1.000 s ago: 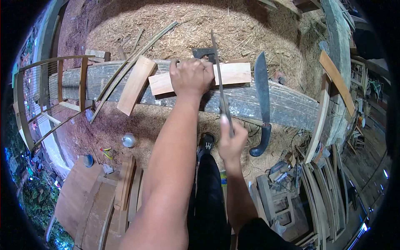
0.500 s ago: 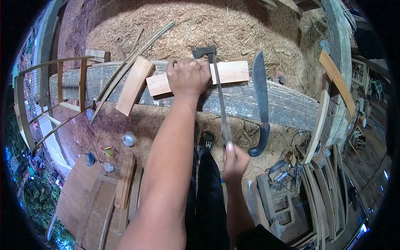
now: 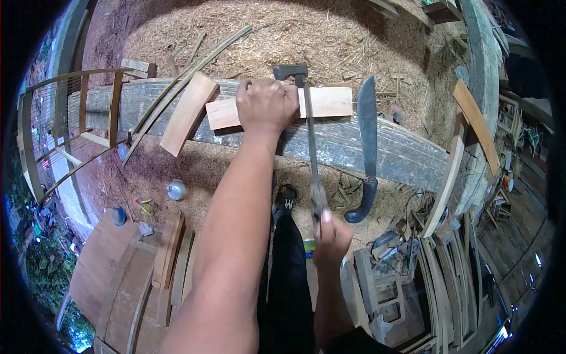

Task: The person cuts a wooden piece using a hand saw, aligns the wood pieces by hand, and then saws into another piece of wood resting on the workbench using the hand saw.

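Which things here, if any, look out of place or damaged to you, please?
The machete looks oddly placed: it lies uncovered across the dark plank, its handle jutting past the near edge, close to the right hand on the saw-like tool.

The left arm (image 3: 230, 218) was stretched far forward, and the left hand (image 3: 268, 106) was palm down, with its fingers curled. The right hand (image 3: 333, 239) was closed, nearer to the body, its thumb (image 3: 326, 216) pointing forward.

left hand (image 3: 268, 106) on pale board (image 3: 330, 102), right hand (image 3: 332, 236) gripping saw (image 3: 312, 144), machete (image 3: 368, 135) (dark-bladed)
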Motion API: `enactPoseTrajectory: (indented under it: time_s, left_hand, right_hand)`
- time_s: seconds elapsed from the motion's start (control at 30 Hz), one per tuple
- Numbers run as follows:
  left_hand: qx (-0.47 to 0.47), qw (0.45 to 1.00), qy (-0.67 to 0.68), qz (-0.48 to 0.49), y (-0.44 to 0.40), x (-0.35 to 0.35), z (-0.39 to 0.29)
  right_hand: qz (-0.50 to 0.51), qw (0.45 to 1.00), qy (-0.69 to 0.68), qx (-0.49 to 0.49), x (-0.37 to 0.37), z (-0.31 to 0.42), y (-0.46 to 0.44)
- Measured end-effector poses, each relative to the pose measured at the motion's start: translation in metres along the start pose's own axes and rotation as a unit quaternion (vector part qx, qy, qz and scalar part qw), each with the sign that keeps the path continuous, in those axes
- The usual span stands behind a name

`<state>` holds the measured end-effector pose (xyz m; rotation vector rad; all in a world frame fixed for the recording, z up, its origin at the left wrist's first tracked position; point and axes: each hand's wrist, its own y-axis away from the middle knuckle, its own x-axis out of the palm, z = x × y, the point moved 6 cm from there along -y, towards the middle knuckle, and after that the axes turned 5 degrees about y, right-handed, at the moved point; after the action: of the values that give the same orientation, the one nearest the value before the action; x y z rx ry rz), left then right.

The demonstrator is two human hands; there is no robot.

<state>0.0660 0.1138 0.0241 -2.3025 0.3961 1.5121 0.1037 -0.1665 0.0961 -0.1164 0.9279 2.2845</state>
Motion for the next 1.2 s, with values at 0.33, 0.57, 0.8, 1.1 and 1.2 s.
enactPoseTrajectory:
  time_s: [0.33,0.57,0.8,1.1,1.2]
  left_hand:
    - [0.035,0.997,-0.002,-0.066,0.000,0.000,-0.004]
    - [0.013,0.997,-0.020,-0.077,-0.002,-0.007,-0.007]
    - [0.030,0.998,-0.015,-0.051,-0.006,-0.009,-0.008]
    - [0.049,0.997,-0.009,-0.066,-0.006,-0.005,-0.010]
    - [0.042,0.997,-0.012,-0.064,-0.009,-0.005,-0.006]
  right_hand:
    - [-0.021,0.999,0.031,0.021,0.003,0.016,0.003]
    - [-0.047,0.993,0.077,-0.074,0.027,0.052,-0.079]
    - [-0.001,0.999,0.022,-0.034,0.007,0.016,-0.014]
    - [-0.034,0.997,0.027,-0.058,0.010,0.026,-0.011]
    - [-0.033,0.998,0.021,-0.053,0.013,0.034,-0.011]
